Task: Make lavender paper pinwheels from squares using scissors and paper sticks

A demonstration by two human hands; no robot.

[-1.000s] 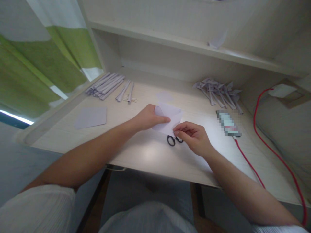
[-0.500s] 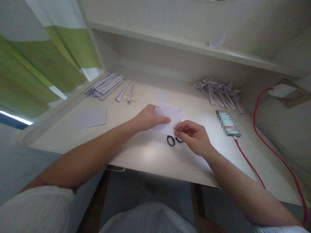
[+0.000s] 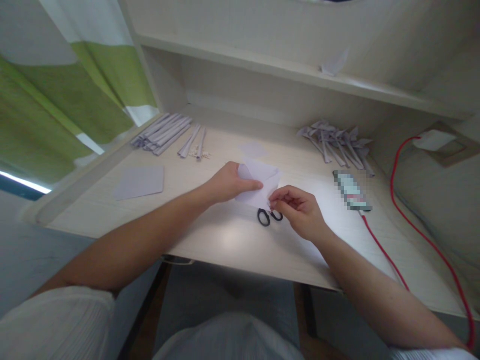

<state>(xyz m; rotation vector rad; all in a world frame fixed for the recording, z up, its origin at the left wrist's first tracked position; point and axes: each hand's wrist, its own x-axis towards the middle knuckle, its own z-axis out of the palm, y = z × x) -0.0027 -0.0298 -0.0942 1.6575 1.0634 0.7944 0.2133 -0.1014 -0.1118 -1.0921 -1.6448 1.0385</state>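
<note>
A sheet of white paper [image 3: 258, 195], with folded or cut flaps, is held above the middle of the desk. My left hand [image 3: 238, 184] grips its left side, thumb on top and the other fingers hidden underneath. At its lower right corner my right hand [image 3: 294, 207] pinches the edge between thumb and fingertips. Below the paper lies a pair of scissors, with only the black handles [image 3: 264, 217] showing. Just behind the held sheet, another pale piece of paper [image 3: 252, 149] lies flat on the desk.
Rolled paper sticks [image 3: 165, 132] lie at the back left, near small pale bits [image 3: 206, 155]. A stack of square paper [image 3: 140, 182] is at left. Paper pinwheels [image 3: 337, 140] sit at the back right. A phone [image 3: 352, 190] with a red cable [image 3: 386, 255] lies at right.
The paper's right flap has shifted slightly, and a little more of the scissors' right handle shows. Both hands are almost still.
</note>
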